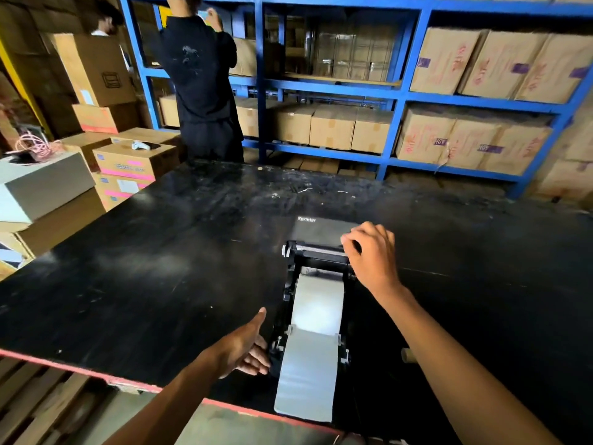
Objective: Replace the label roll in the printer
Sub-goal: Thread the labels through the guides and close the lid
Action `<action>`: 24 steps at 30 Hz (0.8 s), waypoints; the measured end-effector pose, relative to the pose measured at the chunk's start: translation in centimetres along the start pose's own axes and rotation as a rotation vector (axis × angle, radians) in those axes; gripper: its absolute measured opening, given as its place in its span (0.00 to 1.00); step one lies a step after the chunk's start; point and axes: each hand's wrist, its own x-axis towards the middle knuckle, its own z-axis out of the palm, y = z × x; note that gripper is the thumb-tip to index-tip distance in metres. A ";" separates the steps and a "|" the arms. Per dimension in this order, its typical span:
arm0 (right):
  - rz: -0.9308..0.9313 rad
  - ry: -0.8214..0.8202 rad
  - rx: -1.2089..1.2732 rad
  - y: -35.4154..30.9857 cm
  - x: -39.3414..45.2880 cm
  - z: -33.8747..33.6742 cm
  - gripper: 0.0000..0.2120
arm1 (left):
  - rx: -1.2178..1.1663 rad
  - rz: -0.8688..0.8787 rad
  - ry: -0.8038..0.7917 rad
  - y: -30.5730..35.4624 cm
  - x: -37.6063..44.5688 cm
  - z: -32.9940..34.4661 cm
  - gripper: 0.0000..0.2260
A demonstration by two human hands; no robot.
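A black label printer lies open on the black table, its lid swung back away from me. A white label roll sits in the bay, and its paper strip runs out over the front toward the table's near edge. My right hand grips the right end of the lid by the roller bar. My left hand rests against the printer's front left side, thumb up and fingers touching the housing.
Someone in black stands at the blue shelving full of cardboard boxes beyond the table. More cartons are stacked at the left. A small cardboard core lies on the table behind my right forearm.
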 end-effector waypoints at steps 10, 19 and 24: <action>0.089 -0.095 0.136 -0.8 -9.7 -0.7 0.23 | -0.196 0.028 0.177 -0.9 -1.3 2.2 0.42; 0.232 -0.359 0.064 -0.8 -16.6 -0.2 0.44 | -0.172 0.091 0.221 -0.5 -3.1 3.9 0.44; 0.818 -0.366 0.423 -0.4 -16.8 -0.2 0.39 | -0.150 0.083 0.257 -1.2 -2.1 3.9 0.48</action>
